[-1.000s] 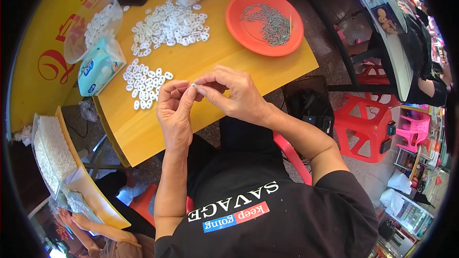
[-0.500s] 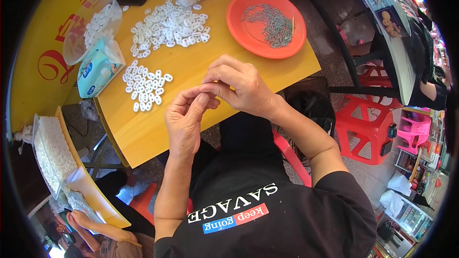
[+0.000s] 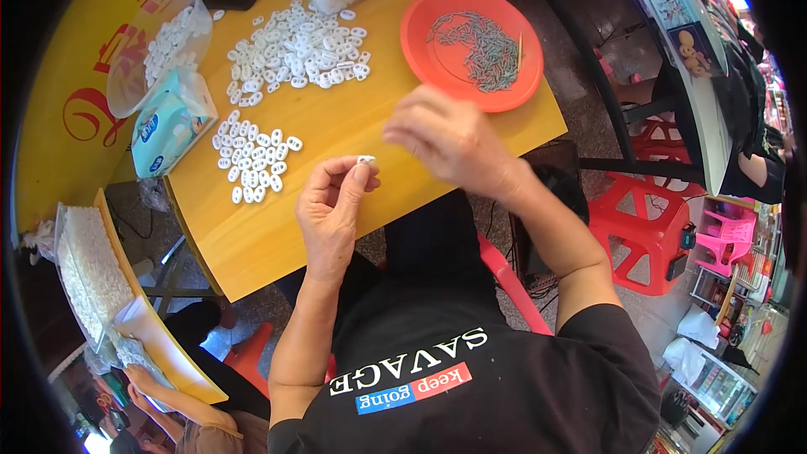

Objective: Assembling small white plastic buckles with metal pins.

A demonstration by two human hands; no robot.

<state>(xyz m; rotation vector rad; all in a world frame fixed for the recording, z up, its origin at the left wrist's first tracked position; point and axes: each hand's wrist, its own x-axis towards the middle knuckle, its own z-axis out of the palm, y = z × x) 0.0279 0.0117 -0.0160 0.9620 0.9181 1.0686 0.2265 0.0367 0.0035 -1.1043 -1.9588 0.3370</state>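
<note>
Left hand pinches a small white piece at its fingertips, over the near edge of the yellow table. Right hand blurred, loosely curled, grip unclear, just right of the piece, near the orange plate holding grey metal bits.

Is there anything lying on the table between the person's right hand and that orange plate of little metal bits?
Nothing visible. The right hand hovers just below the orange plate, with only bare yellow table between them. The white pieces lie off to the left, and the left hand pinches one white piece.
</note>
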